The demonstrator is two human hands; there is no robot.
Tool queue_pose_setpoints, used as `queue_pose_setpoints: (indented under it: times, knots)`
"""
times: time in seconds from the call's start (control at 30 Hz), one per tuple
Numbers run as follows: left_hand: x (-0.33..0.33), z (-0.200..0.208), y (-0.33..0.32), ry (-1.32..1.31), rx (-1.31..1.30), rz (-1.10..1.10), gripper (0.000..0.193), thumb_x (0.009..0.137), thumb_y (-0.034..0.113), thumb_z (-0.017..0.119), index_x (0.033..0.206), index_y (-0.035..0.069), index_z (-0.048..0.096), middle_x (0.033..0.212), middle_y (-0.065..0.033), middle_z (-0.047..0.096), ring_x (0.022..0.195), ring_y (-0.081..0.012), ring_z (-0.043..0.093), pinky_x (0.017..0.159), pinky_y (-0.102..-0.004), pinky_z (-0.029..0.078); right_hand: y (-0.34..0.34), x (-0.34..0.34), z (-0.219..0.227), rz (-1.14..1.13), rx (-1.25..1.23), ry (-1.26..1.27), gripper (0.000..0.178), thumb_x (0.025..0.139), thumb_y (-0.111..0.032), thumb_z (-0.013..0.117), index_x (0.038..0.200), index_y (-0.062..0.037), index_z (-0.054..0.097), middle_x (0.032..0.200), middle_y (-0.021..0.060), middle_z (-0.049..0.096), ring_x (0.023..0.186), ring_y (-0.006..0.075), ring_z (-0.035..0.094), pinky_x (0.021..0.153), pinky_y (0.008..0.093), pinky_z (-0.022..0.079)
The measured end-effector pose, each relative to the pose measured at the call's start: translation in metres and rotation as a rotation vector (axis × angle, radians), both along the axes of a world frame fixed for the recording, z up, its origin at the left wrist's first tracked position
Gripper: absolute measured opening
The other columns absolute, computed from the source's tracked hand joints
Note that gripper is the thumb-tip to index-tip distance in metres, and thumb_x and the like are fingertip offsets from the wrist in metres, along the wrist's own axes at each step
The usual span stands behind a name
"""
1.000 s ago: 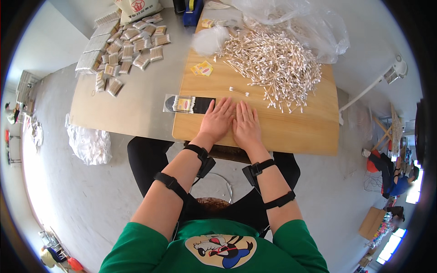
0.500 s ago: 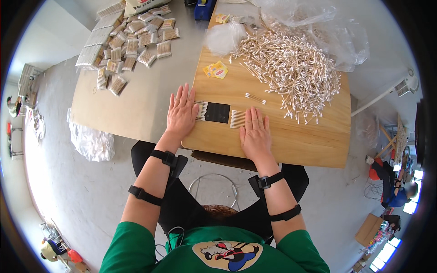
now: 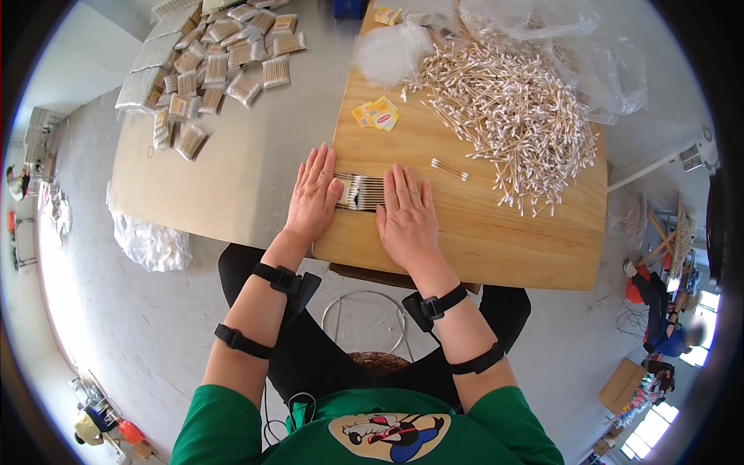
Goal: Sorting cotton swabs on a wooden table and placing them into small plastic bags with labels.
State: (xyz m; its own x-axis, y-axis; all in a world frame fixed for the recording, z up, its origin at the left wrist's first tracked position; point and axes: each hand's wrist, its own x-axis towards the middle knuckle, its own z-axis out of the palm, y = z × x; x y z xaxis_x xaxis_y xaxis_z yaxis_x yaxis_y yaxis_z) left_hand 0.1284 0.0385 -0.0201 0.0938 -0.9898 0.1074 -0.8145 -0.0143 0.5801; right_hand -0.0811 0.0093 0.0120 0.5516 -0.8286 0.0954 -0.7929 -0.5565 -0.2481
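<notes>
A row of cotton swabs (image 3: 364,191) lies side by side across a dark strip set in the wooden tabletop, between my hands. My left hand (image 3: 313,198) lies flat at the row's left end, its fingers stretched away from me and its palm covering the swab ends there. At the right end rests my right hand (image 3: 408,213), also flat, with fingers extended over the swabs. Neither hand grips anything. A few loose swabs (image 3: 449,169) sit on the wood to the right, beyond my right fingertips.
A big heap of swabs (image 3: 511,116) spreads over the right rear, with clear plastic bags (image 3: 542,31) behind it. Yellow printed cards (image 3: 377,114) lie ahead of my hands. Several packed swab bundles (image 3: 217,66) cover the far left of the pale table (image 3: 209,186).
My right hand has slid left with its swabs, closing the gap over the dark strip so the two swab groups meet. My left hand stays about where it was.
</notes>
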Motion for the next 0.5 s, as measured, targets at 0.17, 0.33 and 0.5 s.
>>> queue_pose_setpoints:
  times: [0.17, 0.33, 0.5]
  knots:
    - [-0.002, 0.003, -0.001, 0.023, 0.006, 0.009, 0.055, 0.106, 0.031, 0.04, 0.154, 0.007, 0.032, 0.161, -0.0149, 0.029, 0.15, -0.0336, 0.025, 0.122, -0.0465, 0.019, -0.003, 0.012, 0.001, 0.052, -0.015, -0.018, 0.061, 0.097, -0.027, 0.055, 0.15, -0.0004, 0.039, 0.158, 0.0146, 0.036, 0.147, 0.0288, 0.033, 0.121, 0.0516, 0.021]
    - [-0.003, 0.003, -0.001, -0.064, -0.02, 0.031, 0.056, 0.104, 0.03, 0.045, 0.153, 0.005, 0.034, 0.16, -0.0161, 0.031, 0.149, -0.0337, 0.027, 0.122, -0.0464, 0.021, 0.004, 0.023, 0.0, -0.002, -0.013, -0.041, 0.061, 0.097, -0.027, 0.055, 0.149, 0.001, 0.039, 0.158, 0.0158, 0.036, 0.147, 0.0296, 0.033, 0.121, 0.0512, 0.021]
    - [-0.007, 0.003, -0.002, -0.061, -0.032, 0.055, 0.057, 0.102, 0.027, 0.049, 0.152, 0.004, 0.035, 0.16, -0.0173, 0.031, 0.148, -0.0344, 0.028, 0.122, -0.0466, 0.022, 0.014, 0.038, -0.005, -0.094, -0.015, -0.033, 0.063, 0.097, -0.028, 0.054, 0.149, 0.0036, 0.038, 0.158, 0.0186, 0.035, 0.147, 0.0305, 0.032, 0.121, 0.0509, 0.021]
